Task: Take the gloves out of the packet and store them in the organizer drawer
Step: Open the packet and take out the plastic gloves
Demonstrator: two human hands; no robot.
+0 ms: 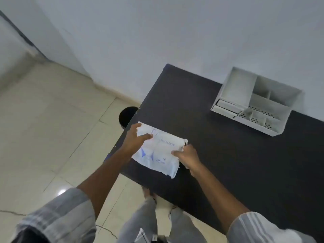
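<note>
A flat white glove packet [158, 151] with blue print lies at the near left corner of the dark table [228, 155]. My left hand [135, 139] grips its left edge, thumb on top. My right hand [187, 157] pinches its right edge. No gloves show outside the packet. A white desk organizer [273, 120] with several open compartments stands at the far right of the table; its small drawers [226, 106] face left, and one sticks out slightly.
The table's left edge drops to a tiled floor [52, 128]. A round black object [127, 116] sits on the floor beside the table's corner. A pale wall [175, 32] runs behind the table. My legs stand at the table's near edge.
</note>
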